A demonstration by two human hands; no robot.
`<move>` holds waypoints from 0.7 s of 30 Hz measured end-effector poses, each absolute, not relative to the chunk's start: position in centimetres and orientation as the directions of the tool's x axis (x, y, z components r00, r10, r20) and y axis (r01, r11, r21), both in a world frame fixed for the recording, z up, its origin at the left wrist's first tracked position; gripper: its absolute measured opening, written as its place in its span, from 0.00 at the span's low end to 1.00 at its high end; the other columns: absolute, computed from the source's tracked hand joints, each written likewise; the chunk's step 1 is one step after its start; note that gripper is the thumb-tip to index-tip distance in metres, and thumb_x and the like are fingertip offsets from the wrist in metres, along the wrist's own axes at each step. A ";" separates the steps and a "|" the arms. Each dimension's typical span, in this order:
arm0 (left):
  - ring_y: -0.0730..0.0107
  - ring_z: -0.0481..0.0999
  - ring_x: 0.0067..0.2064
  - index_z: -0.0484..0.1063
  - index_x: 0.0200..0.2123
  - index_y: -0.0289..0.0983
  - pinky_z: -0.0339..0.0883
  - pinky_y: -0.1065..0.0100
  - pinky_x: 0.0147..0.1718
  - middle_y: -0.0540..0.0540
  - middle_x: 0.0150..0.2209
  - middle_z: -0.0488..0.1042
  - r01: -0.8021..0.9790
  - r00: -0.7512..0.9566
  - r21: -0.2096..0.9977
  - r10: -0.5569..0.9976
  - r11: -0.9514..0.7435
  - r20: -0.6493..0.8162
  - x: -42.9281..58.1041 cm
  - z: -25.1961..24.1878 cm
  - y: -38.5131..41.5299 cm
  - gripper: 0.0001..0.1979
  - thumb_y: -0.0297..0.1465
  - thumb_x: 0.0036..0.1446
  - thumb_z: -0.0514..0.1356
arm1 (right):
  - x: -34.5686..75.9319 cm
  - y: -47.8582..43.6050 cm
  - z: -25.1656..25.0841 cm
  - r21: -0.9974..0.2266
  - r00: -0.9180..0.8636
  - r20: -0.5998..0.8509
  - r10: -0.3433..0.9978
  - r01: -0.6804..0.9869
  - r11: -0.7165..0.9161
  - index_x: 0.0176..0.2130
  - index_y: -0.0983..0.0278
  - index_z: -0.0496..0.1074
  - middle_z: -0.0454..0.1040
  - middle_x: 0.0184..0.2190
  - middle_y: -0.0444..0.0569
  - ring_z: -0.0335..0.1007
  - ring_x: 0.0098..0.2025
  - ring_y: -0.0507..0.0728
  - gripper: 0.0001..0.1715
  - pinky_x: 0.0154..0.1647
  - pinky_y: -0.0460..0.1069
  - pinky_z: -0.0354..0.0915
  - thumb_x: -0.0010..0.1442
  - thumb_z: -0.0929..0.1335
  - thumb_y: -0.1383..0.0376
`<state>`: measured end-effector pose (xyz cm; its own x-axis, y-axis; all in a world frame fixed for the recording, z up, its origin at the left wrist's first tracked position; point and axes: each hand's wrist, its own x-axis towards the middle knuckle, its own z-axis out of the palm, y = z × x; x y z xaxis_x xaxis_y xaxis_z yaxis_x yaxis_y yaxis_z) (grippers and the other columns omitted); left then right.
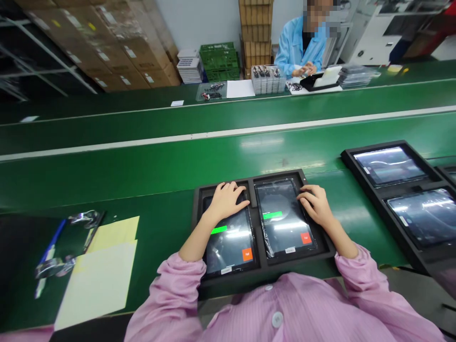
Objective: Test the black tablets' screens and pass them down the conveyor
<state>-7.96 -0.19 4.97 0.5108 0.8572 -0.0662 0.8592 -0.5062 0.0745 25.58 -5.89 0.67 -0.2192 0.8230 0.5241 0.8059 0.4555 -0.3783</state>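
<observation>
Two tablets lie side by side in a black tray [261, 270] in front of me. Each dark screen shows a green bar and an orange-red box. Over the upper end of the left tablet [228, 249] lies my left hand [226, 202], its fingers spread and holding nothing. My right hand [316, 204] is at the right edge of the right tablet [285, 228], fingers bent and apart, with the fingertips by the screen's side. Clear film seems to cover both tablets.
Another black tray [377, 199] with tablets stands to the right. On the left lie yellowish paper sheets [98, 280], a blue pen [53, 240] and glasses [55, 267]. Beyond the green conveyor [160, 166], a person in light blue [299, 42] sits near stacked clear trays [267, 80].
</observation>
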 end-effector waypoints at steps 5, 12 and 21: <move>0.48 0.67 0.61 0.56 0.67 0.43 0.37 0.33 0.65 0.39 0.59 0.68 0.824 0.560 0.233 0.805 -0.517 -0.194 -9.5 5.7 -0.5 0.38 0.46 0.56 0.63 | 25.2 -6.4 1.7 -0.398 -0.450 0.515 0.730 0.629 0.668 0.29 0.61 0.73 0.72 0.41 0.52 0.68 0.44 0.60 0.25 0.46 0.58 0.60 0.72 0.56 0.62; 0.43 0.53 0.70 0.36 0.71 0.51 0.20 0.26 0.61 0.38 0.70 0.54 0.763 0.631 0.405 0.716 -0.504 -0.297 -11.4 5.8 -0.6 0.54 0.42 0.51 0.68 | 25.3 -6.3 1.5 -0.416 -0.462 0.417 0.783 0.669 0.616 0.32 0.59 0.80 0.73 0.43 0.53 0.67 0.45 0.61 0.26 0.48 0.59 0.59 0.70 0.57 0.63; 0.39 0.50 0.70 0.44 0.69 0.49 0.22 0.26 0.61 0.35 0.68 0.54 0.737 0.640 0.482 0.720 -0.474 -0.269 -11.4 4.7 -0.5 0.57 0.41 0.42 0.74 | 25.1 -6.5 1.6 -0.361 -0.363 0.376 0.852 0.790 0.496 0.29 0.55 0.82 0.73 0.47 0.51 0.65 0.49 0.64 0.22 0.51 0.61 0.56 0.64 0.61 0.64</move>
<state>-11.41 -0.55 4.74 0.6397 0.7199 -0.2693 0.7366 -0.4742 0.4822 25.14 -6.52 1.61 -0.3629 0.8524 0.3765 0.7900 0.4957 -0.3608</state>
